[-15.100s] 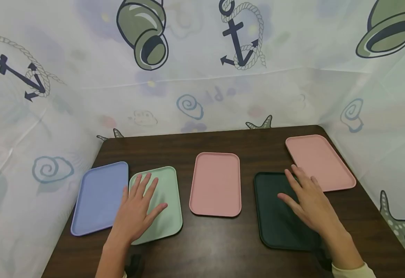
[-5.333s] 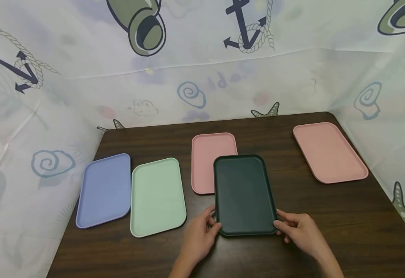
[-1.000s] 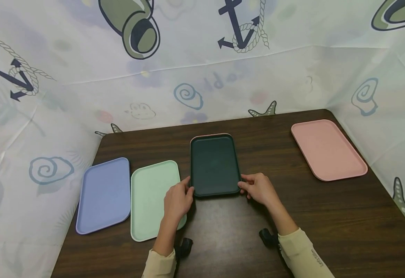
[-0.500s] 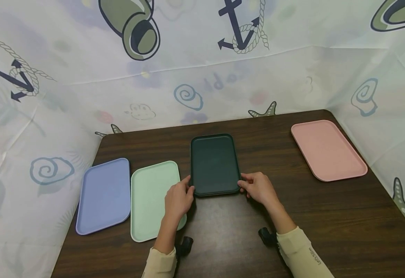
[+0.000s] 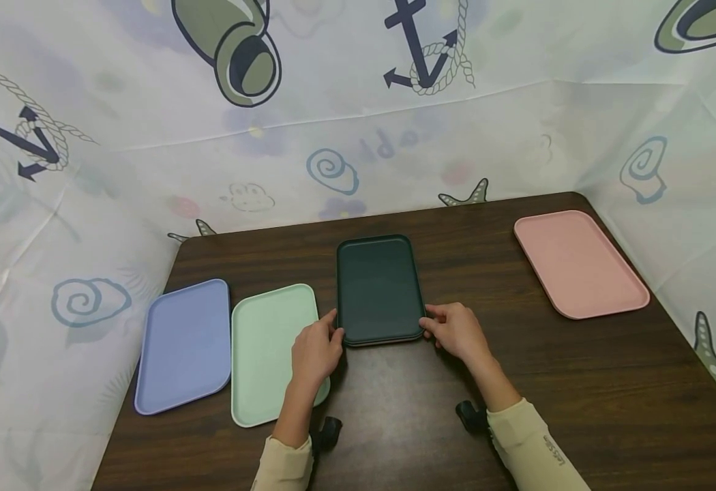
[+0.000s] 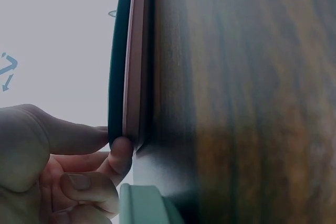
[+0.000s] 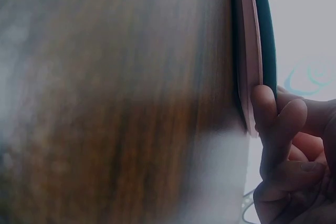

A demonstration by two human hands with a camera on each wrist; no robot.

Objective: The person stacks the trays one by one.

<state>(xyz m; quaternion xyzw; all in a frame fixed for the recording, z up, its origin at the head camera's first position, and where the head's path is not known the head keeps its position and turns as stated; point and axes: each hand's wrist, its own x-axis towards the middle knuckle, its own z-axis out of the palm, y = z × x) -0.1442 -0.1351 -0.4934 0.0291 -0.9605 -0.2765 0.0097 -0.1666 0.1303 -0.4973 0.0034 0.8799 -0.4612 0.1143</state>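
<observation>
A dark green tray [image 5: 380, 290] lies squarely on a pink tray, whose edge [image 6: 135, 61] shows beneath it in the left wrist view. With thumb and fingers my left hand [image 5: 315, 351] pinches the dark tray at its near left corner. The right hand [image 5: 458, 333] pinches the near right corner, a fingertip lying against the pink edge [image 7: 251, 51] in the right wrist view. Close on the left is a light green tray [image 5: 272, 351], partly covered by my left hand and forearm. The lower tray's top is hidden.
A blue tray [image 5: 183, 348] lies left of the light green one. Another pink tray [image 5: 581, 264] sits at the right back of the dark wooden table [image 5: 536, 409]. Patterned white cloth [image 5: 309, 88] hangs along the back and sides.
Over the earlier frames, the dark green tray went from the right onto the middle pink tray, which had moved back. In the last half second the hands have barely moved.
</observation>
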